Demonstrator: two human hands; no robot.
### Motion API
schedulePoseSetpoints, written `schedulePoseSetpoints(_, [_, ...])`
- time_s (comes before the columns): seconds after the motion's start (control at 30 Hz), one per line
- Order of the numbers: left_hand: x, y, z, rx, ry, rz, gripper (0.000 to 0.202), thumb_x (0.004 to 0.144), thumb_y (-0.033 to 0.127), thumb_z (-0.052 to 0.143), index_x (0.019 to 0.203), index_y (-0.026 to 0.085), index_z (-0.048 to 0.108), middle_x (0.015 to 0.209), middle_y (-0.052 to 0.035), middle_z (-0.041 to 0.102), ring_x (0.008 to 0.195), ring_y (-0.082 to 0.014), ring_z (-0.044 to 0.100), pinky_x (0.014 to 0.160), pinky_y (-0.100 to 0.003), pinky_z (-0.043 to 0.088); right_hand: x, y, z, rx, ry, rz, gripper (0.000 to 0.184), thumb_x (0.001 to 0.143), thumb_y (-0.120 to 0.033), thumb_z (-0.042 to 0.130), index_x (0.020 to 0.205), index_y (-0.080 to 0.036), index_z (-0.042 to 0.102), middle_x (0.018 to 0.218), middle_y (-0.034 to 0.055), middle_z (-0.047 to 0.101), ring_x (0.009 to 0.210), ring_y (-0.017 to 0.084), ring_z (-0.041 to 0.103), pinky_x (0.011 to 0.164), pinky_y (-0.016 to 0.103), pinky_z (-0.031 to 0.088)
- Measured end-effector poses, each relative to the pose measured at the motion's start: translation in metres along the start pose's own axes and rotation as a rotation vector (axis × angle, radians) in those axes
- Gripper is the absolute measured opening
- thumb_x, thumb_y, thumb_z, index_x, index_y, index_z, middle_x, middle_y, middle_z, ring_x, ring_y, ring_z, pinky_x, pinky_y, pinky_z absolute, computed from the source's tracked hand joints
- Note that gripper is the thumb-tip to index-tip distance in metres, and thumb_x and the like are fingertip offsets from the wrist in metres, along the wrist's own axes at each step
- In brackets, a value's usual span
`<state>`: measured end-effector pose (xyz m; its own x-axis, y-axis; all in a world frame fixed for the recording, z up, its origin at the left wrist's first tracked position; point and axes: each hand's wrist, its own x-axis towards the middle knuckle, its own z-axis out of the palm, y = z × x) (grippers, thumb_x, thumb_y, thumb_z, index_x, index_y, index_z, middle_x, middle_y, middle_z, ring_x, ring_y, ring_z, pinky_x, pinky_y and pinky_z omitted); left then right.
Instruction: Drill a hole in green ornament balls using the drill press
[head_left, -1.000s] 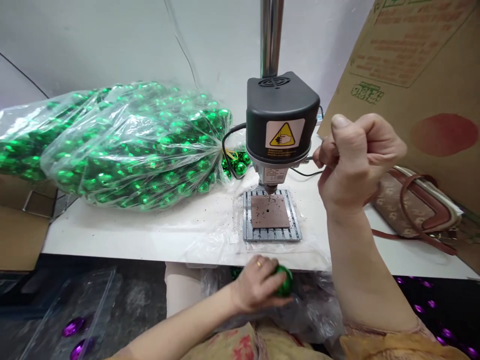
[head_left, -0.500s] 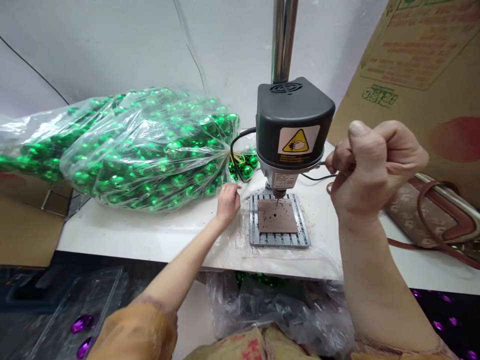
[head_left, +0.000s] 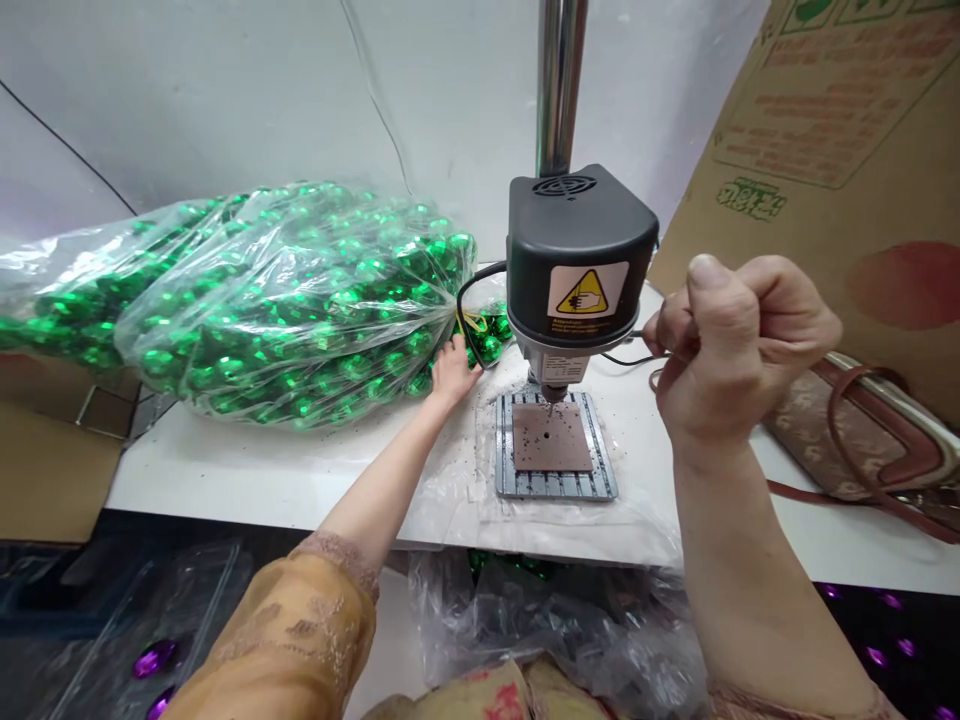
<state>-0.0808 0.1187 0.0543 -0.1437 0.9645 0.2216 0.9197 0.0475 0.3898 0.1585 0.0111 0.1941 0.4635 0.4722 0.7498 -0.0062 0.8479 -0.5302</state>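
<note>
the right hand (head_left: 739, 345) is balled into a tight fist, thumb on top, pressed together around the thin metal lever (head_left: 636, 336) that sticks out sideways from the drill press head (head_left: 581, 265). the head sits just to the inner side of this hand, black with a yellow warning sticker. under it the drill bit (head_left: 551, 395) points down over a brown pad (head_left: 551, 440) with a small hole. the pad lies on a grey slotted base plate (head_left: 556, 485), below and inward of the fist.

the left hand (head_left: 452, 370) is stretched out across the white surface (head_left: 247, 470), back of the hand up. its fingers reach the gathered mouth of the clear bag (head_left: 285, 300). the fingertips are hidden there, so it cannot be told whether they are spread or pinching anything. just beyond them a few loose green balls (head_left: 487, 335) lie at the bag's mouth, between this hand and the drill press. a black cable (head_left: 463, 300) loops over them. the bag itself, packed with shiny green balls, lies on its side, running away to the outer side of the left hand.

a steel column (head_left: 559, 90) rises behind the head. to the outer side of the right hand a cardboard box (head_left: 825, 180) leans, with a handbag (head_left: 870, 430) and its brown strap below it. nearer the body, under the surface edge, is crumpled clear plastic (head_left: 540, 620), and purple balls (head_left: 150, 660) lie low to the left.
</note>
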Motion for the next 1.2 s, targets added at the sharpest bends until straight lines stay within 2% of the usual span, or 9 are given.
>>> schedulePoseSetpoints(0.1, [-0.028,-0.014,-0.008,-0.389,0.229,-0.017,0.049,0.083,0.031,0.072,0.129,0.022,0.057,0.113,-0.0105,0.068,0.107,-0.0291,0.064,0.096,-0.042,0.05,0.0,0.0,-0.002,0.02,-0.008,0.011,0.037,0.086,-0.021,0.066,0.057,-0.02,0.043,0.045,-0.0089,0.038,0.04,0.004,0.037,0.045,0.026,0.03])
schedulePoseSetpoints(0.17, [-0.053,-0.021,-0.012,-0.697,0.277,-0.057,0.049,0.083,0.037,0.07,0.129,0.024,0.058,0.109,-0.007,0.069,0.098,-0.0239,0.065,0.091,-0.038,0.052,0.0,0.0,-0.002,0.023,-0.012,0.006,0.037,0.086,-0.021,0.066,0.057,-0.02,0.042,0.045,-0.0089,0.037,0.04,0.004,0.037,0.045,0.025,0.03])
schedulePoseSetpoints(0.23, [-0.081,-0.022,-0.013,-1.037,0.145,-0.147,0.05,0.082,0.044,0.068,0.127,0.024,0.056,0.105,-0.0058,0.069,0.084,-0.0199,0.067,0.079,-0.035,0.055,-0.001,0.0,-0.001,0.021,-0.005,-0.004,0.038,0.086,-0.021,0.065,0.057,-0.02,0.041,0.045,-0.0089,0.037,0.04,0.003,0.038,0.045,0.024,0.03])
schedulePoseSetpoints(0.3, [-0.104,-0.015,-0.012,-1.329,-0.087,-0.24,0.051,0.081,0.048,0.068,0.124,0.025,0.052,0.102,-0.005,0.07,0.075,-0.0181,0.069,0.072,-0.035,0.056,-0.001,0.001,0.0,0.015,0.011,-0.014,0.038,0.086,-0.021,0.065,0.056,-0.02,0.042,0.044,-0.0089,0.037,0.04,0.003,0.038,0.045,0.024,0.031])
schedulePoseSetpoints(0.4, [-0.124,0.004,-0.007,-1.553,-0.306,-0.281,0.052,0.08,0.044,0.071,0.123,0.026,0.048,0.105,-0.0049,0.071,0.079,-0.0199,0.072,0.078,-0.041,0.06,-0.001,0.002,0.0,-0.002,0.029,-0.017,0.038,0.086,-0.022,0.065,0.057,-0.02,0.042,0.044,-0.0088,0.038,0.04,0.004,0.038,0.046,0.025,0.032])
schedulePoseSetpoints(0.53, [-0.127,0.026,0.001,-1.591,-0.356,-0.261,0.054,0.075,0.04,0.078,0.119,0.023,0.051,0.105,-0.0041,0.071,0.086,-0.0194,0.072,0.085,-0.043,0.061,-0.002,0.002,-0.003,0.023,-0.004,-0.013,0.041,0.087,-0.025,0.068,0.059,-0.022,0.039,0.044,-0.0093,0.034,0.04,0.006,0.035,0.045,0.027,0.031])
schedulePoseSetpoints(0.67, [-0.125,0.037,0.012,-1.484,-0.257,-0.229,0.061,0.069,0.046,0.088,0.112,0.022,0.053,0.095,-0.0016,0.072,0.085,-0.0167,0.07,0.085,-0.035,0.057,-0.003,0.003,-0.004,-0.033,-0.027,-0.014,0.043,0.09,-0.033,0.066,0.059,-0.023,0.038,0.046,-0.0086,0.03,0.041,0.006,0.034,0.046,0.026,0.033])
schedulePoseSetpoints(0.83, [-0.127,0.041,0.025,-1.29,-0.156,-0.099,0.063,0.07,0.052,0.088,0.114,0.02,0.058,0.101,-0.0045,0.071,0.097,-0.0174,0.067,0.089,-0.029,0.051,-0.004,0.003,-0.004,-0.025,-0.019,-0.025,0.045,0.09,-0.034,0.066,0.059,-0.022,0.036,0.047,-0.0082,0.032,0.041,0.005,0.032,0.045,0.026,0.031])
schedulePoseSetpoints(1.2, [-0.128,0.045,0.042,-1.164,-0.27,0.068,0.055,0.082,0.051,0.079,0.123,0.021,0.057,0.117,-0.0086,0.067,0.114,-0.0247,0.064,0.1,-0.038,0.049,-0.005,0.005,-0.004,-0.066,-0.057,-0.052,0.046,0.094,-0.039,0.061,0.064,-0.022,0.03,0.051,-0.0075,0.029,0.043,0.004,0.03,0.046,0.024,0.03])
